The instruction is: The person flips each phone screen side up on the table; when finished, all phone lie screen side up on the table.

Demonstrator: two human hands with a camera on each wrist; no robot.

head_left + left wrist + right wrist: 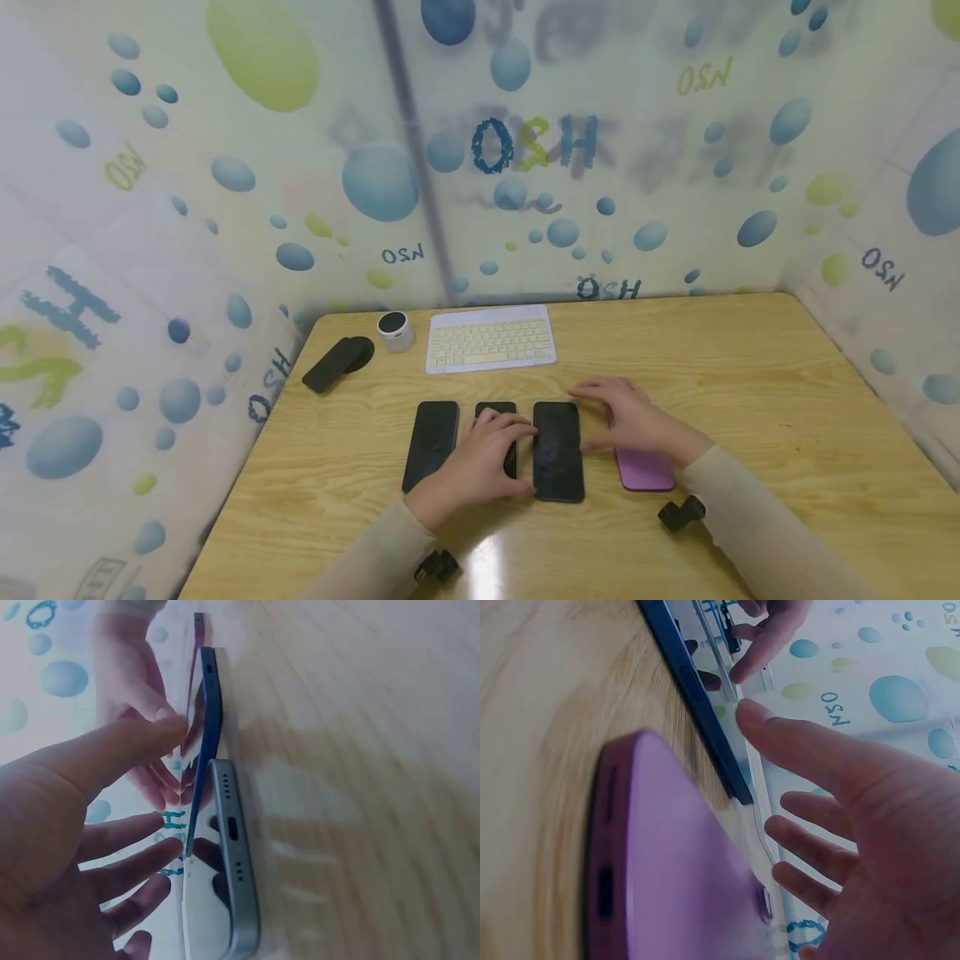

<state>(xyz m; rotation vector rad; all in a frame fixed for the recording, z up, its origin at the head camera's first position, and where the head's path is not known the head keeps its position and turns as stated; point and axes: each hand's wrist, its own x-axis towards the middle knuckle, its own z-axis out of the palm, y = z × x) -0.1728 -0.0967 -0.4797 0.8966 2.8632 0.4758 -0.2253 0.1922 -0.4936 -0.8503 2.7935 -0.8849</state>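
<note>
Both hands flank a dark-screened phone with a blue edge (558,454), lying face up on the table. My left hand (483,458) hovers over a silver-edged phone (238,855) and hides much of it from the head view; its thumb and fingertips are close to the blue-edged phone's left side. On the other side, my right hand (633,421) has its thumb by that phone's right edge, fingers spread. Whether either hand touches the phone I cannot tell. A purple phone (679,855) lies back up beneath the right wrist. Another dark phone (429,446) is left of the left hand.
Behind the phones is a white keyboard (491,342). To its left stand a small white cylinder with a dark top (395,332) and a black flat object with a round part (337,364). A patterned curtain (465,208) surrounds the wooden table (750,400).
</note>
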